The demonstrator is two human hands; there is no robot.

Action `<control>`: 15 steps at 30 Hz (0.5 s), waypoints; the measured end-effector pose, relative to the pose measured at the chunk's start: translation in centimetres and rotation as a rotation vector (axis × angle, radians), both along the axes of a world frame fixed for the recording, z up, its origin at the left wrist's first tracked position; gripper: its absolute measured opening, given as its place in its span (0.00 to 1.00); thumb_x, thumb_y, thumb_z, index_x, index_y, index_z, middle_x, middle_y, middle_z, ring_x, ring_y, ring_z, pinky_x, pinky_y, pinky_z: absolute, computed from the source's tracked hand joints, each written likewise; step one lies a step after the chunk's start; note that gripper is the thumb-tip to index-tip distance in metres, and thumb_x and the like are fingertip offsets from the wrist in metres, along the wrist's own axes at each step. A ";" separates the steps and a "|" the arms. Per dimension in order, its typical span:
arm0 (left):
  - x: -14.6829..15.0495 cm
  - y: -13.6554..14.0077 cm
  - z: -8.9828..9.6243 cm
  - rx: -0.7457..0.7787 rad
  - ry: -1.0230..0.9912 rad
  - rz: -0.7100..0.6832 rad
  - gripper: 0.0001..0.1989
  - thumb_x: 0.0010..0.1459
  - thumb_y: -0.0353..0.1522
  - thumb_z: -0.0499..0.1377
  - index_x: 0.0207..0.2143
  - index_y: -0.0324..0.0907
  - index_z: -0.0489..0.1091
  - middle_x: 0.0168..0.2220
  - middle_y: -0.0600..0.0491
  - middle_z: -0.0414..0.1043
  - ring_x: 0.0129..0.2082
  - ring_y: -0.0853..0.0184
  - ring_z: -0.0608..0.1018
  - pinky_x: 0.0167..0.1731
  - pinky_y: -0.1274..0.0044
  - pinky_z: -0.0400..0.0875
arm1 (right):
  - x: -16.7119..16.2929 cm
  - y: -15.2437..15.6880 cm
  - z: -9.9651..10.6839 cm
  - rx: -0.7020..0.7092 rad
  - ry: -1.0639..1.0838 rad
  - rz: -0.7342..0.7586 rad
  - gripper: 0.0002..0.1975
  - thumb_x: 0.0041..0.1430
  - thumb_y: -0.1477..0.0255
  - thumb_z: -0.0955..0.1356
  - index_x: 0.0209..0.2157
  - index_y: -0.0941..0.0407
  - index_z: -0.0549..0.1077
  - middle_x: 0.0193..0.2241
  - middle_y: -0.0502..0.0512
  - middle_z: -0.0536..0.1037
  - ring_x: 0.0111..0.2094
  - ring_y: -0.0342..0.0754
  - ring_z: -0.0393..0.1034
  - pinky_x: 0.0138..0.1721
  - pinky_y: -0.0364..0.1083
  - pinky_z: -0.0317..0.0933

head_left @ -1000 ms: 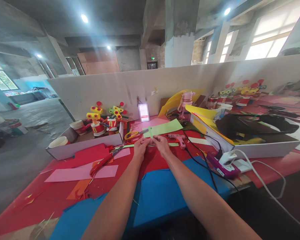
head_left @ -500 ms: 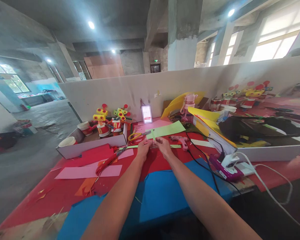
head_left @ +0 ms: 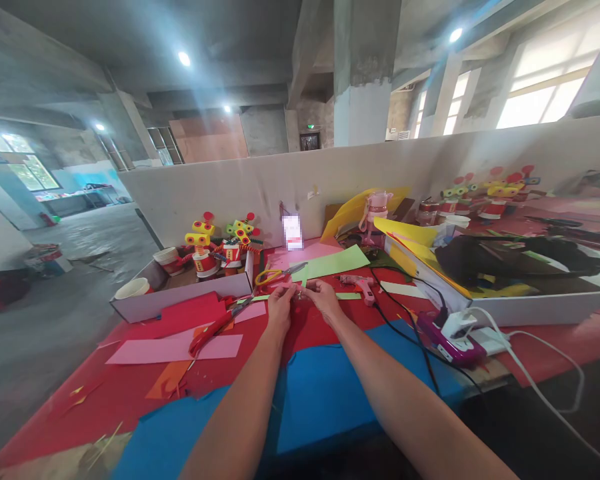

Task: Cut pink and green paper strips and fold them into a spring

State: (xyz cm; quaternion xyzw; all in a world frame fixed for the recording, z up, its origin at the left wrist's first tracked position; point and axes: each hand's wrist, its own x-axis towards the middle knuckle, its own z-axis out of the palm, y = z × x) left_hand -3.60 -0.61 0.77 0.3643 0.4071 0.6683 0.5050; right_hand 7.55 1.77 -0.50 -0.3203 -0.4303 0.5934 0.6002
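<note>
My left hand (head_left: 282, 303) and my right hand (head_left: 323, 297) meet at the middle of the red work surface, fingertips pinched close together. Between them stands a narrow light green paper strip (head_left: 303, 276), its lower end hidden by the fingers. Just beyond lies a larger light green paper sheet (head_left: 337, 263). Yellow-handled scissors (head_left: 270, 276) rest beyond my left hand, and red-handled scissors (head_left: 207, 335) lie nearer on pink paper (head_left: 145, 349). To the right of my right hand is a pink glue gun (head_left: 361, 287) with a black cord.
On the left, a white box (head_left: 180, 298) holds paper cups and cup figures. A second box (head_left: 535, 307) on the right carries yellow sheets and a black item. A purple power strip (head_left: 450, 339) with cables sits right; blue paper (head_left: 325, 380) lies along the near edge.
My hands have shifted slightly down and closer together, and the green strip between them shows at a slightly different angle. The view has moved a little.
</note>
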 end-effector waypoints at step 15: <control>-0.1 0.0 -0.1 0.006 0.066 -0.070 0.20 0.37 0.42 0.71 0.28 0.38 0.72 0.20 0.58 0.69 0.17 0.76 0.67 0.16 0.83 0.61 | 0.3 -0.5 0.8 -0.011 -0.040 -0.071 0.20 0.32 0.60 0.77 0.26 0.56 0.71 0.22 0.48 0.76 0.24 0.47 0.72 0.33 0.49 0.70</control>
